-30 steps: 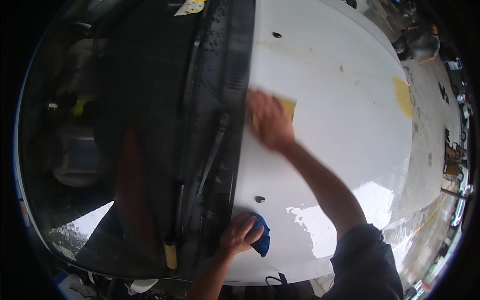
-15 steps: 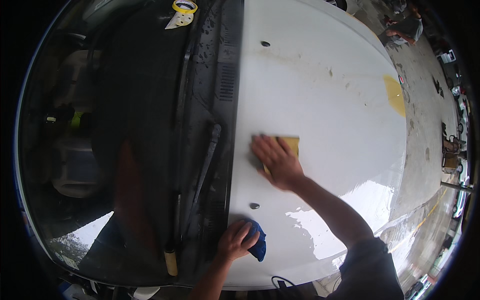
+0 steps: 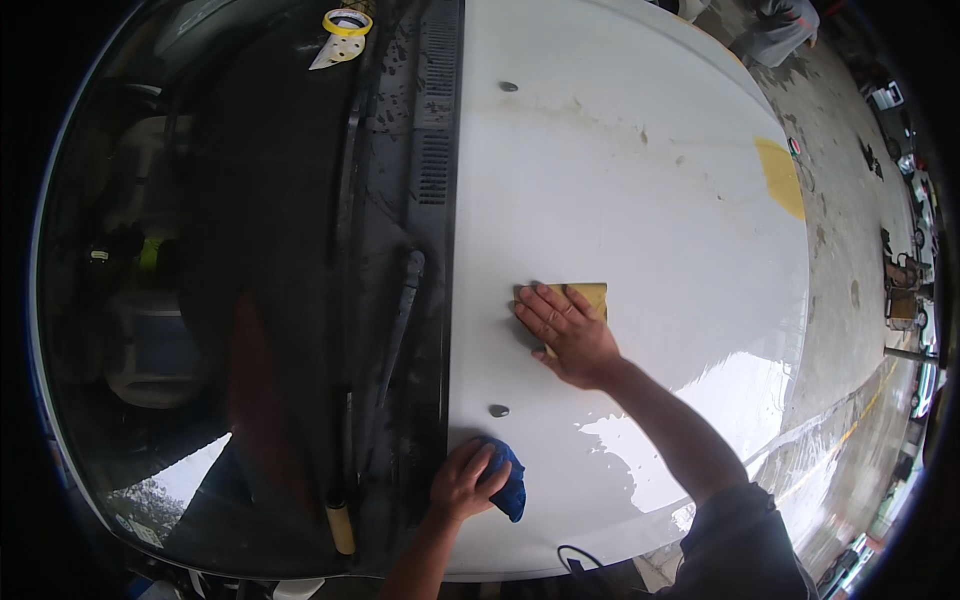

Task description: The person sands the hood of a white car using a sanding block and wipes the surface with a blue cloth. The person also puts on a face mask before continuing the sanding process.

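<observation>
My right hand (image 3: 566, 335) lies flat on the white car hood (image 3: 640, 230), pressing a yellow sheet of sandpaper (image 3: 591, 297) under its palm and fingers. The sheet's far and right edges show past the hand; the rest is covered. Bunched under my left hand (image 3: 466, 482), a blue cloth (image 3: 512, 490) rests on the hood near the windshield edge. The left fingers curl over its near side. Between the two hands sits a small dark washer nozzle (image 3: 499, 411).
Left of the hood run the black cowl and a wiper arm (image 3: 402, 320). A yellow tape roll (image 3: 347, 23) lies on the far windshield, and a tan-handled tool (image 3: 341, 528) at the near end. A yellowish patch (image 3: 779, 178) marks the hood's front edge. Another person (image 3: 776, 30) is beyond.
My right hand has slid the sandpaper a little right and toward me across the hood. My left hand stays on the cloth. The whole view has shifted slightly.
</observation>
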Demonstrator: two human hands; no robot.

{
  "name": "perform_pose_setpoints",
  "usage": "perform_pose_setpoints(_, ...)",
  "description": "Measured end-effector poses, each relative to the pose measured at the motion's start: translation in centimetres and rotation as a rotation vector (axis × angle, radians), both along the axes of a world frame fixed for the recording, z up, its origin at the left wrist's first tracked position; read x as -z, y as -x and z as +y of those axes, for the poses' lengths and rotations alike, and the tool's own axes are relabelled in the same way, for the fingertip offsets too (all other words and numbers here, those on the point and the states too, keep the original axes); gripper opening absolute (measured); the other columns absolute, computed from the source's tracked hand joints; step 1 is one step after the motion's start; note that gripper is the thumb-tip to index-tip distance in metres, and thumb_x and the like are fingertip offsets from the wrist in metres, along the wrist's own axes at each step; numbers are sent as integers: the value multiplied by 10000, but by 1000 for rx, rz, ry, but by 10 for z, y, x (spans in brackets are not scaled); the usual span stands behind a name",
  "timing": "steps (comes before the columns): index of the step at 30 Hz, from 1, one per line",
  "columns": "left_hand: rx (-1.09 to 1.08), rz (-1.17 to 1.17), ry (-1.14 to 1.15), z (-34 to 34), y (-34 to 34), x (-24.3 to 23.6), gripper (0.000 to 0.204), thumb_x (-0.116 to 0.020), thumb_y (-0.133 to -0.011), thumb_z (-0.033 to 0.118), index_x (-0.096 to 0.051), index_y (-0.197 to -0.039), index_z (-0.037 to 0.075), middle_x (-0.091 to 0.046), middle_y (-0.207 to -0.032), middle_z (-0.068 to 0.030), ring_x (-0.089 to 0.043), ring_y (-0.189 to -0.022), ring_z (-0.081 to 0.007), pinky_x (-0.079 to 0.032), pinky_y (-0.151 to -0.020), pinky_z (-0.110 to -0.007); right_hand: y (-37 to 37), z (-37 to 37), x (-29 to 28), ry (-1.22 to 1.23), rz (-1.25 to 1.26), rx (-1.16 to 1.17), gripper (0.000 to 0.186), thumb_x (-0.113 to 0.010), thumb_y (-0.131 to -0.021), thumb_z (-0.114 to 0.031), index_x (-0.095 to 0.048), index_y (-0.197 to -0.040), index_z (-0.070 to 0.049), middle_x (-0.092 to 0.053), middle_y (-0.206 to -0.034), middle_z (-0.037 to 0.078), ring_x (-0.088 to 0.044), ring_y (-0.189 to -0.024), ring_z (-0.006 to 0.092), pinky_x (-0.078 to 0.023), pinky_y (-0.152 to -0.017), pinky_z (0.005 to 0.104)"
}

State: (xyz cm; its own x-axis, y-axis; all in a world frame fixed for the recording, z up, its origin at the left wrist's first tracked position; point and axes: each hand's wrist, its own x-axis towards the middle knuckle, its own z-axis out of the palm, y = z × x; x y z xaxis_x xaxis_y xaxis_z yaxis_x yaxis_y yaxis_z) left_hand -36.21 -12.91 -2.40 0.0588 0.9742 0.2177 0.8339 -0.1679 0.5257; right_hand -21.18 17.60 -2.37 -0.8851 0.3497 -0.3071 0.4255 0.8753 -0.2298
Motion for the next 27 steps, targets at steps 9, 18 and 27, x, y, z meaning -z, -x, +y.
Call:
perform_pose_setpoints(9, 32, 8, -50, 13, -9, 8, 619, -861, -727, 220, -620, -1294, 285, -577, -1300, -101, -636, -1141, -354, -623, -901, -444, 16, 171, 28, -277, 270, 490, 629, -448, -1063, -424, -345, -1615, -139, -303, -1702, 65, -245, -1579, 230, -200, -1284, 440)
perform_pose_setpoints(18, -7, 32, -65, 3, -5, 12, 596, -866, -721, 270, -630, -1268, 291, -565, -1322, -94, -634, -1129, -362, -616, -888, -452, -12, 165, 1, -138, 212, 369, 637, -523, -1051, -320, -317, -1625, -137, -318, -1688, 64, -254, -1574, 237, -188, -1291, 446)
perform_pose_setpoints(27, -25, -10, -38, -1, -5, 4, 610, -891, -690, 227, -658, -1251, 276, -582, -1284, -99, -641, -1118, -368, -619, -890, -461, -63, -3, 2, -1, -54, 121, 765, -546, -1035, -453, -229, -1664, -153, -221, -1734, 16, -155, -1612, 198, -124, -1315, 450)
